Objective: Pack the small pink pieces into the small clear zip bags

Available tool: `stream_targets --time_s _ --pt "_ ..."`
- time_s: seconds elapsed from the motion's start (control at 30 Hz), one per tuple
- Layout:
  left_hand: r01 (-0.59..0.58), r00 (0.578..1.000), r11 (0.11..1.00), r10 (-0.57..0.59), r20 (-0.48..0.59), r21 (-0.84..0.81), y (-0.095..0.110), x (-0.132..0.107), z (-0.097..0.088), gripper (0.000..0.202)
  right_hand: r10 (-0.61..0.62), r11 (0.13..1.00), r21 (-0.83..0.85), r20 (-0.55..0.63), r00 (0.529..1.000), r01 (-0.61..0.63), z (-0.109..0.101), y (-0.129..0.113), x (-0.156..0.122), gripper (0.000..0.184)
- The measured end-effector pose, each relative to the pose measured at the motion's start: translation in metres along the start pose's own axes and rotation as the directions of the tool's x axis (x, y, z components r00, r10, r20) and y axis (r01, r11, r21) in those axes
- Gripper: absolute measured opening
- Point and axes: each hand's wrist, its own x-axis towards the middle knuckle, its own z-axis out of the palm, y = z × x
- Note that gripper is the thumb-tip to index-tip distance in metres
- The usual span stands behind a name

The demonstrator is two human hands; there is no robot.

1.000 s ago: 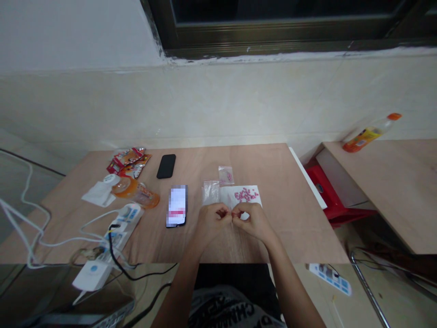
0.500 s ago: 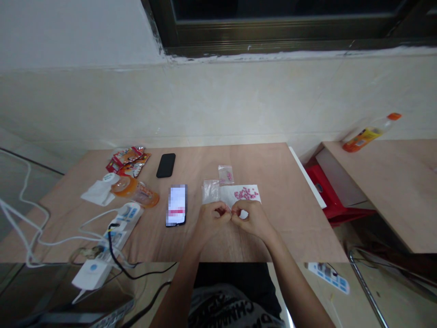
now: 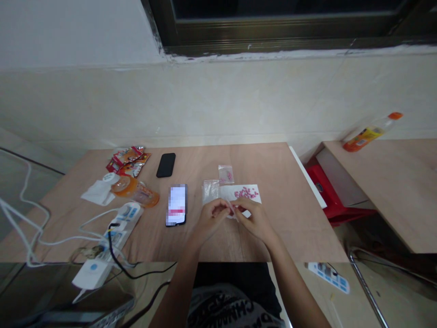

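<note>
Between the hands [image 3: 212, 222], blurred pale scrap [image 3: 231, 209]

Phone screen [image 3: 176, 205] blurred; pink pieces [image 3: 246, 193] too small to identify.

We read only large curved capitals on grey shirt [image 3: 232, 306] at bottom of view, apparently starting "CHIN", rest lost in folds. Print on snack packets [image 3: 128, 161] too small to read. Label on orange-capped bottle [image 3: 370, 135] yellow and orange, no legible words. Phone screen [image 3: 176, 205] pixelated, pink band across it. White plug adapter [image 3: 93, 274] bears round blue mark, unreadable. Small clear bag [image 3: 226, 174]: nothing legible.
</note>
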Motion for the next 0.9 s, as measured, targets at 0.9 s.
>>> stream_targets --time_s 0.9 --pt "0.084 0.996 0.996 -0.083 0.026 -0.034 -0.01 -0.006 0.001 0.023 0.178 0.97 0.171 -0.021 0.984 -0.172 0.001 -0.009 0.0 0.02"
